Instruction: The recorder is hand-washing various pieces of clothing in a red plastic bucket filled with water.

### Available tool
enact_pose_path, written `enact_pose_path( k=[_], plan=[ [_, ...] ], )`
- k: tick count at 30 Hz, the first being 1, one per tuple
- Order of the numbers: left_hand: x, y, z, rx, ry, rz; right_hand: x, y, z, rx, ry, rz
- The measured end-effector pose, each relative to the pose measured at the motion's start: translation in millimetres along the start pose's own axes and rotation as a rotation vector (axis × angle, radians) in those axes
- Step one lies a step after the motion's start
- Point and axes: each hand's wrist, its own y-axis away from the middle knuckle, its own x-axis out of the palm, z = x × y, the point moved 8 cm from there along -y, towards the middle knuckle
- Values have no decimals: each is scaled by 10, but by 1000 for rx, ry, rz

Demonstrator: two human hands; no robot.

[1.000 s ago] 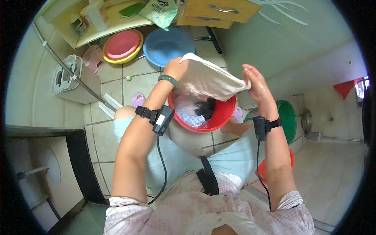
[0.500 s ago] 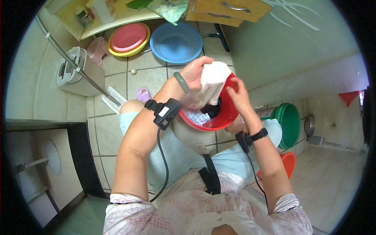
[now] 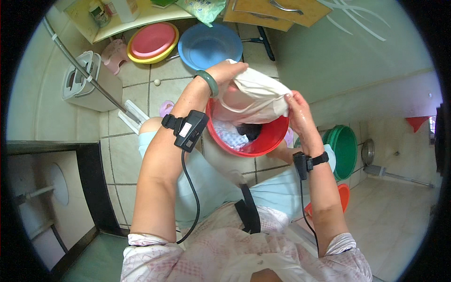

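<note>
A wet white cloth (image 3: pixel 260 91), perhaps a garment, is stretched between my two hands over a red bucket (image 3: pixel 268 149). My left hand (image 3: pixel 229 73) grips its upper left part, the fingers partly hidden by the fabric. At the cloth's right end, my right hand (image 3: pixel 298 110) pinches the edge just above the bucket's right rim. Inside the bucket lie a blue-and-white checked cloth (image 3: pixel 231 135) and a dark cloth (image 3: pixel 253 131). The lower folds of the white cloth hang into the bucket and hide its far inner side.
Beyond the bucket are a blue basin (image 3: pixel 210 47) and a pink basin (image 3: pixel 152 39) nested in a yellow one. Green buckets (image 3: pixel 345 151) stand at right, an orange-red basin (image 3: pixel 343 198) nearer. A mop (image 3: pixel 96 84) leans at left beside a white bin (image 3: pixel 101 84).
My right hand has taken hold of the white cloth, which was bunched in my left hand. The cloth is now spread wide, with my left hand shifted left and my right hand slightly right.
</note>
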Motion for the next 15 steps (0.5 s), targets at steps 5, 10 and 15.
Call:
enact_pose_path(
  k=[5,10,15],
  plan=[
    [-249,80,-33,-122,-390,-68,85,-2,480,-26,-298,-15],
    [-273,43,-142,95,89,-36,-58,90,668,-49,-232,-135],
    [-203,26,-135,113,331,-47,-428,36,353,32,21,-123]
  ],
)
